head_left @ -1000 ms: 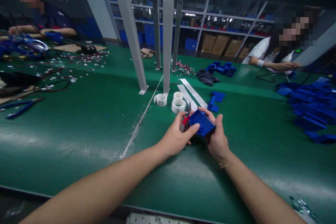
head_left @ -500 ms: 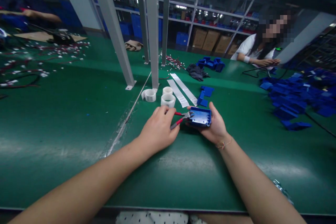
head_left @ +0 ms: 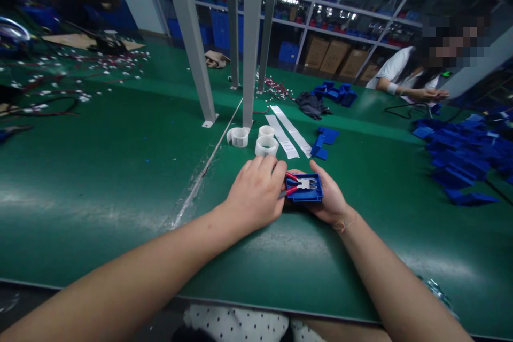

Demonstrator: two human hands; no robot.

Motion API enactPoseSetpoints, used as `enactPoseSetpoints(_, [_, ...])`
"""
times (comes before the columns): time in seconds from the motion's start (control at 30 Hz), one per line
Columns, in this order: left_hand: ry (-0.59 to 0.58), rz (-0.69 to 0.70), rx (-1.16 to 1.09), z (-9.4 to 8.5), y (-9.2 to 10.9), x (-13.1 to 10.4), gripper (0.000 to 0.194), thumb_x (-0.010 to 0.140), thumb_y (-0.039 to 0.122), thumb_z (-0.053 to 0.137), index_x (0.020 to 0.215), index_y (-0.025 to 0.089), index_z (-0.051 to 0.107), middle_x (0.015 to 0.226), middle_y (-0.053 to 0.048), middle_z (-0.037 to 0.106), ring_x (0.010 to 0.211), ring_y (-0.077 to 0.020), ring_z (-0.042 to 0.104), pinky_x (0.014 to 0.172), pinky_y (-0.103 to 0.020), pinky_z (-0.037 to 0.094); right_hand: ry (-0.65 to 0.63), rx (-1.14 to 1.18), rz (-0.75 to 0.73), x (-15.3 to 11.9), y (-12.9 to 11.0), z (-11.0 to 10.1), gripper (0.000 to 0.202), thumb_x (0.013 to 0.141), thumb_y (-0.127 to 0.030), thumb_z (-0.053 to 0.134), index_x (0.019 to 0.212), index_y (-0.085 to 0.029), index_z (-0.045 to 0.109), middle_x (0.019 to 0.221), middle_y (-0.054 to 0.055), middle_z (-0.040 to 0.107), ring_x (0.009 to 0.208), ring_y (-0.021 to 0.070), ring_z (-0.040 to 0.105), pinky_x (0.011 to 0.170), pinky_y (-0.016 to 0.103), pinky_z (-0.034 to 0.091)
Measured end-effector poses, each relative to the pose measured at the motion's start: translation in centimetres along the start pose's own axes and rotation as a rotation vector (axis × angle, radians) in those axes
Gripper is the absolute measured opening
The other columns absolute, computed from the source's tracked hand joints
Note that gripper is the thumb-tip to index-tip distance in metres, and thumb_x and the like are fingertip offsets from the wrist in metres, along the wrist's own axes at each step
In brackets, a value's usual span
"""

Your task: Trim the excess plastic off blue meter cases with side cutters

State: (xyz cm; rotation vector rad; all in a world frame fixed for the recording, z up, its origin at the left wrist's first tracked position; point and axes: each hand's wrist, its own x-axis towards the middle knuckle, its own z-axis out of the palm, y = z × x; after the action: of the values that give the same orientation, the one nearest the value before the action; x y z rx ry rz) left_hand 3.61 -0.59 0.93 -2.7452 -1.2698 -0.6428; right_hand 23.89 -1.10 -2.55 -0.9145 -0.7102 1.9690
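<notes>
My left hand (head_left: 258, 189) is closed round the red and dark handles of a pair of cutting pliers (head_left: 305, 184). Their metal jaws reach over the inside of a small blue plastic case (head_left: 303, 196), an open tray with low walls. Whether the jaws grip a part of the case I cannot tell. My right hand (head_left: 331, 197) holds this case from the right side and from beneath, thumb along its edge. Just beyond my hands lie rolls of white labels (head_left: 266, 145), two printed label strips (head_left: 284, 139) and loose blue plastic parts (head_left: 324, 142).
Grey metal posts (head_left: 249, 64) stand on the green table (head_left: 120, 171) ahead. A heap of blue plastic parts (head_left: 460, 152) lies at right, a dark cloth (head_left: 312, 105) farther back. Wires with white connectors (head_left: 92, 67) spread at left. A co-worker (head_left: 404, 75) sits at far right.
The pliers have moved right, from the case's left edge to over its inside, and their handles are closer together. The camera view has shifted slightly.
</notes>
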Motion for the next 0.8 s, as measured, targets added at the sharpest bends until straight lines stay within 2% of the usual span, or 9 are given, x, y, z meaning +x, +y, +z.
enactPoseSetpoints(0.2, [-0.024, -0.005, -0.002, 0.12, 0.09, -0.04, 0.031, 0.082, 0.027, 0.054, 0.110, 0.014, 0.055, 0.104, -0.012, 0.054, 0.093, -0.0274, 0.046, 0.078, -0.043, 0.040, -0.011, -0.020, -0.031, -0.04, 0.07, 0.60, 0.059, 0.098, -0.064, 0.039, 0.123, -0.015, 0.062, 0.103, 0.010, 0.070, 0.094, 0.0218, 0.069, 0.088, 0.034, 0.054])
enactPoseSetpoints(0.37, [-0.033, -0.012, 0.008, -0.11, 0.33, -0.18, 0.028, 0.081, 0.026, 0.054, 0.107, 0.016, 0.054, 0.101, -0.009, 0.052, 0.092, -0.0280, 0.047, 0.077, -0.044, 0.043, -0.017, -0.018, -0.032, 0.01, 0.12, 0.62, 0.058, 0.102, -0.058, 0.030, 0.119, -0.014, 0.064, 0.103, 0.011, 0.069, 0.092, 0.0219, 0.068, 0.089, 0.036, 0.053])
enactPoseSetpoints(0.53, [-0.023, -0.011, -0.001, -0.18, 0.28, -0.22, 0.027, 0.082, 0.028, 0.054, 0.107, 0.017, 0.053, 0.101, -0.008, 0.052, 0.091, -0.0283, 0.047, 0.078, -0.045, 0.044, -0.025, -0.005, -0.036, -0.07, 0.17, 0.53, 0.056, 0.102, -0.058, 0.032, 0.121, -0.016, 0.064, 0.102, 0.011, 0.068, 0.093, 0.0218, 0.068, 0.090, 0.036, 0.053])
enactPoseSetpoints(0.8, [-0.049, -0.012, 0.021, -0.36, 0.46, -0.11, 0.025, 0.081, 0.026, 0.054, 0.104, 0.016, 0.055, 0.099, -0.008, 0.052, 0.090, -0.0285, 0.048, 0.076, -0.044, 0.043, -0.021, -0.017, -0.039, 0.03, 0.09, 0.82, 0.057, 0.103, -0.057, 0.030, 0.114, -0.014, 0.066, 0.101, 0.011, 0.068, 0.092, 0.0214, 0.067, 0.090, 0.036, 0.052])
